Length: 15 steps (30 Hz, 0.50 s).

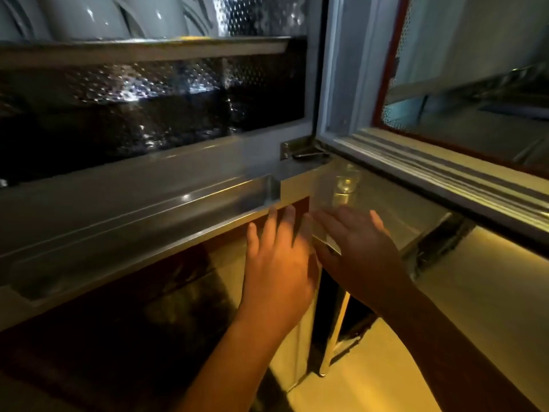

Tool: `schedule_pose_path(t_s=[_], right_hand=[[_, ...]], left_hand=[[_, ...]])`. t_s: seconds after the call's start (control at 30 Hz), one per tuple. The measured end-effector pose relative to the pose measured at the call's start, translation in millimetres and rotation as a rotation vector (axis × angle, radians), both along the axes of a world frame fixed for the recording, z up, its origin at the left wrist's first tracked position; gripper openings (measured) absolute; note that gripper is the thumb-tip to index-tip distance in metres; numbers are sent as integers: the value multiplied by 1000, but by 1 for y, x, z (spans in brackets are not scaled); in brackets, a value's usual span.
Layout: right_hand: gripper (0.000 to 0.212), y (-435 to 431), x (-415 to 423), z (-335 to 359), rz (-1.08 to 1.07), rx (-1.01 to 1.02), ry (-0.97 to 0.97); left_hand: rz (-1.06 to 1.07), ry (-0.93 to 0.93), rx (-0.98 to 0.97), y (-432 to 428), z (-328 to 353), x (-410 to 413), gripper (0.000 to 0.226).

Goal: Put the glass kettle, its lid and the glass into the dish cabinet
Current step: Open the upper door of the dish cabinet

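I hold a clear drinking glass (331, 200) up between both hands, just under the right end of the dish cabinet's lower frame (208, 162). It is tilted, with its thick base up and away from me. My right hand (359, 254) wraps it from the right, and its fingers show through the glass. My left hand (277, 257) lies flat against the left side with straight fingers. Neither the glass kettle nor its lid is in view.
The cabinet door (445, 162) stands swung open at the right, above my right arm, on a metal hinge (303, 150). A steel drip tray (148, 221) runs along the cabinet's bottom. White bowls (89, 16) stand on the upper rack. Below are a dark wall and a lit counter (371, 367).
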State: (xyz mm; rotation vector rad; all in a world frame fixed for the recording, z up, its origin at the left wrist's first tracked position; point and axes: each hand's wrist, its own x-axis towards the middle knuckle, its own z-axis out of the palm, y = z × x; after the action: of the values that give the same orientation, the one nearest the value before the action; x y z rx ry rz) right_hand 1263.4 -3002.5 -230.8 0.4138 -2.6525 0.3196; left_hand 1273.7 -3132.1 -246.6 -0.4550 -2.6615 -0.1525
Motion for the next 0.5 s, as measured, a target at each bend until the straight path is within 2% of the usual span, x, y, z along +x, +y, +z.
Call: schedule_pose_path(t_s=[0.13,0.27,0.4,0.5], right_hand=[[45,19,-10,-35,-29,-46,-19],[45,30,-21,-56,-32,-164,-126],[50,46,-40,-87,-170,12,-102],[45,55,-51,-101,-266,58,-50]], left_hand=[[-46,-127,24,20,-19,-23,56],[-183,-90,125,34,-49,-38,50],[-230,67,185,47,-83,-59,40],[-240,49,191,61,-97,-76,32]])
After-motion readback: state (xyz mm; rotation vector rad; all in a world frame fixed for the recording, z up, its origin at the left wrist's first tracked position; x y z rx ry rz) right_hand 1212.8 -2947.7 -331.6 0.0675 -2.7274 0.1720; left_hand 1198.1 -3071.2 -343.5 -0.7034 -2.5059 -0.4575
